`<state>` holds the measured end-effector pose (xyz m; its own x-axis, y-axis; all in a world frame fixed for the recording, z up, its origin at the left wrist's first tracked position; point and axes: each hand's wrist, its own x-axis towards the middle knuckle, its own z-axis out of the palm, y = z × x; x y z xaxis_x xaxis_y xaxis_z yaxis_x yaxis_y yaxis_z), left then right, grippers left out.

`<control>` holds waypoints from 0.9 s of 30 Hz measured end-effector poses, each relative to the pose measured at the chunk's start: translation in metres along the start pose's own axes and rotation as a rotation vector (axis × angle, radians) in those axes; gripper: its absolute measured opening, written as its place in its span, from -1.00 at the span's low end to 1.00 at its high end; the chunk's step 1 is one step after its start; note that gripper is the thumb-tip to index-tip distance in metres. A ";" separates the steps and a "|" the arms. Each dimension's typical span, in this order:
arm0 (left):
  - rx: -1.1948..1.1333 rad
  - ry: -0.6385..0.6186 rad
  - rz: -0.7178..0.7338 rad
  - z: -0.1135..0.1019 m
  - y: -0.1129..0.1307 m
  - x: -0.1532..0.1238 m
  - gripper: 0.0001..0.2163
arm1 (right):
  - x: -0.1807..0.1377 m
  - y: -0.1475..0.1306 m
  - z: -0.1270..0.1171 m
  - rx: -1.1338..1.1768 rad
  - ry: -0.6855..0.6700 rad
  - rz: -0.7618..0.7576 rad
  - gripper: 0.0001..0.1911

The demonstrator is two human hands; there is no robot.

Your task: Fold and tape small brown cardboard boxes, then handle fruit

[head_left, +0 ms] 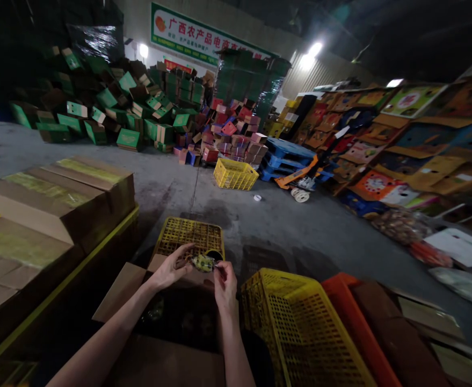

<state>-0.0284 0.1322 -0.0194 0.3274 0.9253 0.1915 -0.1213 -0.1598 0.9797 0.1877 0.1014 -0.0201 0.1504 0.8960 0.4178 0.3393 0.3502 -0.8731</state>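
Observation:
My left hand and my right hand are raised over an open cardboard box. Between them they hold a small yellow-green round thing, likely a fruit. The left hand's fingers curl around its left side. My right hand pinches it from the right with fingers closed. The inside of the box is dark, and what lies in it is hard to make out.
A yellow plastic crate and an orange crate stand at my right. Another yellow crate lies beyond the box. Stacked cardboard boxes sit to the left. Piles of green and red cartons, blue pallets and a pallet jack fill the far floor.

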 end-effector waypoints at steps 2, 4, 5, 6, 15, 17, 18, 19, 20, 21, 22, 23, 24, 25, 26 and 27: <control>0.013 -0.021 -0.017 0.001 0.004 -0.001 -0.27 | -0.001 -0.001 -0.001 -0.044 0.033 -0.035 -0.89; 0.040 -0.012 -0.037 0.002 0.005 -0.001 -0.27 | -0.001 -0.002 0.000 -0.082 0.054 -0.074 -0.86; 0.061 -0.010 -0.049 0.002 0.005 -0.001 -0.27 | -0.002 -0.002 0.000 -0.095 0.060 -0.095 -0.86; 0.088 -0.014 -0.061 0.002 0.004 0.000 -0.28 | -0.002 -0.003 0.001 -0.106 0.065 -0.116 -0.85; 0.088 -0.220 -0.070 0.000 0.000 -0.001 -0.32 | -0.003 -0.002 0.007 -0.021 0.045 -0.166 -0.83; 0.072 -0.223 -0.060 0.001 0.000 -0.002 -0.30 | -0.002 -0.002 0.007 -0.026 0.056 -0.158 -0.85; 0.064 -0.213 -0.054 0.001 0.000 -0.002 -0.29 | -0.002 -0.003 0.007 -0.027 0.055 -0.145 -0.85; 0.059 -0.196 -0.049 0.002 0.000 -0.002 -0.30 | -0.002 -0.003 0.006 -0.021 0.050 -0.124 -0.84; 0.058 -0.172 -0.043 0.002 -0.001 -0.002 -0.30 | -0.002 -0.005 0.006 -0.005 0.040 -0.096 -0.84; 0.065 -0.142 -0.034 0.002 0.000 -0.002 -0.30 | -0.002 -0.006 0.006 0.021 0.027 -0.062 -0.84; 0.079 -0.109 -0.023 0.003 0.000 -0.002 -0.30 | -0.002 -0.007 0.006 0.054 0.019 -0.023 -0.84; 0.098 -0.078 -0.010 0.003 0.001 -0.002 -0.30 | -0.002 -0.008 0.005 0.090 0.016 0.021 -0.82; 0.119 -0.051 0.005 0.003 0.002 -0.002 -0.30 | -0.002 -0.009 0.005 0.124 0.023 0.066 -0.78; 0.136 -0.031 0.017 0.003 0.003 -0.002 -0.30 | -0.003 -0.009 0.006 0.153 0.037 0.108 -0.73; 0.146 -0.021 0.028 0.003 0.004 -0.002 -0.30 | -0.003 -0.010 0.006 0.171 0.052 0.145 -0.68; 0.150 -0.022 0.035 0.002 0.005 -0.002 -0.30 | -0.002 -0.009 0.007 0.177 0.058 0.177 -0.62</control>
<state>-0.0276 0.1284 -0.0153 0.3456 0.9109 0.2255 0.0078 -0.2431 0.9700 0.1782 0.0979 -0.0148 0.2478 0.9321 0.2643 0.1357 0.2367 -0.9621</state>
